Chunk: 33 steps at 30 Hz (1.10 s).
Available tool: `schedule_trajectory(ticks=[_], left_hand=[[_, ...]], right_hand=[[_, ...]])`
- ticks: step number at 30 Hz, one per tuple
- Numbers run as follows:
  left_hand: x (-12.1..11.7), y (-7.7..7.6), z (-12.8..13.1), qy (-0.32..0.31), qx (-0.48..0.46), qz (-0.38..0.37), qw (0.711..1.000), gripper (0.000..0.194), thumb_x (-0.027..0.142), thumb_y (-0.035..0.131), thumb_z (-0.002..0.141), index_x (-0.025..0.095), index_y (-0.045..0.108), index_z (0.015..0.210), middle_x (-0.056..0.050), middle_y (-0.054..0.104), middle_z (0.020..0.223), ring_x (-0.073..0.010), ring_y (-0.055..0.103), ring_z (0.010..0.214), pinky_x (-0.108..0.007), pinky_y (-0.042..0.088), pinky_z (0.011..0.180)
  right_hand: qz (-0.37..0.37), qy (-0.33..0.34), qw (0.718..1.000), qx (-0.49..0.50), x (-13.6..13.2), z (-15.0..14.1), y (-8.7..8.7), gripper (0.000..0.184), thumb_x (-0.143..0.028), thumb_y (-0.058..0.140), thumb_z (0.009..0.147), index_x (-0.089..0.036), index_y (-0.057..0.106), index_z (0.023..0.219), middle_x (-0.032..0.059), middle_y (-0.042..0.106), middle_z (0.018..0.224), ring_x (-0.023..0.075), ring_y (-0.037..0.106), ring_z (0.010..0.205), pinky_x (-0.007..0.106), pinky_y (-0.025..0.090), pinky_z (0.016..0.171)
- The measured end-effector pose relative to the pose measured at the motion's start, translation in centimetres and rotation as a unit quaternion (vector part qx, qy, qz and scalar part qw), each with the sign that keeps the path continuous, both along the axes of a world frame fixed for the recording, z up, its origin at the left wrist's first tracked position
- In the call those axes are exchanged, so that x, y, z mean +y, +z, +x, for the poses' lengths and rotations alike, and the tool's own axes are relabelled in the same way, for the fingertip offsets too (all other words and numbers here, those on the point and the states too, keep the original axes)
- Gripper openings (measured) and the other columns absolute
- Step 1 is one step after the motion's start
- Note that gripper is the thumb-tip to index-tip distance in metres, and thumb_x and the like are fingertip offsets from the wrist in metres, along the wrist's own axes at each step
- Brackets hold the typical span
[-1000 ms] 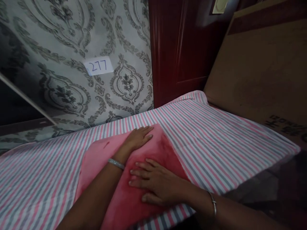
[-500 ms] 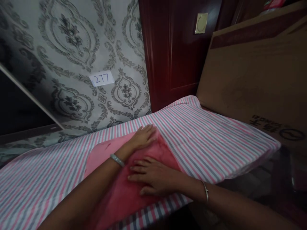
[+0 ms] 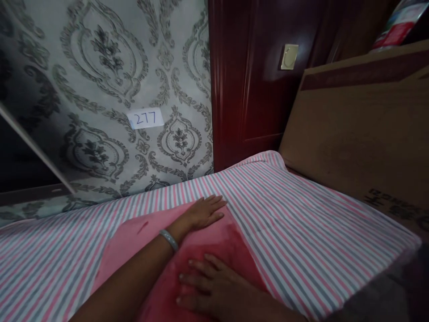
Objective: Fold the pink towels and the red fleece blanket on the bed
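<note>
A pink and red cloth [image 3: 127,241] lies spread over a striped sheet [image 3: 301,223] in front of me. My left hand [image 3: 204,213], with a pale bangle [image 3: 169,240] at the wrist, rests flat near the cloth's far corner, fingers stretched out. Closer to me, my right hand [image 3: 217,286] lies on the redder part of the same cloth, its fingers spread. Neither hand grips anything. The near edge of the cloth falls outside the picture.
Patterned wallpaper with a white paper label [image 3: 145,118] rises behind the sheet. A dark red door panel [image 3: 248,89] stands beside it. At the right is a large cardboard box [image 3: 355,116], with a red-labelled bottle [image 3: 398,27] behind its top edge. A dark screen-like panel [image 3: 23,156] is at left.
The view has shifted, so the sheet and both hands sit lower in the picture. My right hand has moved nearer to me over the cloth. Both hands stay flat.
</note>
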<state>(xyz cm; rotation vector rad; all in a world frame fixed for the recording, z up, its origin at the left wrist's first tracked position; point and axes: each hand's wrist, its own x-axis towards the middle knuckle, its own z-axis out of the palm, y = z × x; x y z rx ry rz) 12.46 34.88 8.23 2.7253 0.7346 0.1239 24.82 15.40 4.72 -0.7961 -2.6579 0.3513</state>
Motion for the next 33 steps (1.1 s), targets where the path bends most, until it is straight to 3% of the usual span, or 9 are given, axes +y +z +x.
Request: schedule_trajectory(ticks=[5,11,14,20,25,29,33], left_hand=[[1.3,-0.9,-0.3,0.036,-0.037,-0.029,0.998,0.070,0.068,0.031,0.101,0.030,0.038,0.160,-0.004,0.030,0.169,-0.0239,0.029,0.156,-0.045,0.025,0.128],[0.8,-1.5,-0.7,0.048,-0.042,-0.007,0.998,0.071,0.066,0.034,0.101,0.028,0.036,0.161,-0.007,0.031,0.168,-0.0265,0.032,0.155,-0.047,0.027,0.127],[0.4,-1.2,-0.8,0.060,-0.031,0.011,0.998,0.071,0.064,0.033,0.101,0.026,0.034,0.162,-0.009,0.031,0.168,-0.0275,0.033,0.154,-0.049,0.028,0.126],[-0.8,1.2,-1.5,0.092,0.016,0.025,0.995,0.072,0.063,0.034,0.101,0.026,0.031,0.163,-0.013,0.037,0.165,-0.0321,0.033,0.154,-0.061,0.019,0.126],[-3.8,2.9,-5.8,0.147,0.051,0.063,0.986,0.072,0.063,0.039,0.099,0.025,0.035,0.161,-0.015,0.038,0.165,-0.0357,0.031,0.154,-0.064,0.018,0.125],[-6.6,2.0,-10.5,0.213,0.080,0.099,0.969,0.070,0.063,0.039,0.099,0.028,0.038,0.160,-0.013,0.033,0.167,-0.0378,0.027,0.156,-0.066,0.017,0.125],[-7.6,-0.1,-12.9,0.239,0.064,0.113,0.962,0.064,0.057,0.034,0.103,0.033,0.032,0.162,-0.007,0.023,0.171,-0.0314,0.020,0.158,-0.060,0.015,0.127]], right_hand=[[0.100,0.000,0.994,-0.032,1.9,-0.6,-3.5,0.051,-0.043,0.037,0.110,-0.046,0.029,0.159,-0.0085,0.034,0.166,0.0205,0.029,0.155,0.046,0.035,0.124],[0.097,-0.021,0.995,-0.024,3.7,-1.8,-6.1,0.052,-0.044,0.036,0.110,-0.036,0.032,0.161,-0.0046,0.058,0.150,0.0181,0.048,0.143,0.039,0.043,0.117],[0.105,-0.026,0.994,-0.021,4.2,-2.0,-6.7,0.054,-0.046,0.036,0.110,-0.034,0.030,0.162,-0.0027,0.062,0.147,0.0180,0.051,0.140,0.038,0.045,0.115],[0.176,-0.011,0.983,-0.049,4.4,-1.4,-5.7,0.049,-0.047,0.035,0.110,-0.041,0.033,0.159,-0.0080,0.053,0.155,0.0165,0.049,0.143,0.036,0.044,0.116],[0.240,-0.005,0.968,-0.070,4.1,-1.5,-5.0,0.044,-0.047,0.036,0.109,-0.046,0.040,0.153,-0.0116,0.048,0.158,0.0172,0.050,0.142,0.037,0.047,0.114],[0.174,-0.002,0.983,-0.057,3.0,-1.3,-3.7,0.046,-0.046,0.037,0.109,-0.044,0.039,0.155,-0.0093,0.042,0.162,0.0199,0.042,0.148,0.042,0.040,0.121],[0.022,0.011,1.000,-0.014,1.0,-0.6,-0.7,0.056,-0.053,0.045,0.106,-0.045,0.032,0.160,-0.0045,0.035,0.166,0.0230,0.028,0.155,0.051,0.025,0.128]])
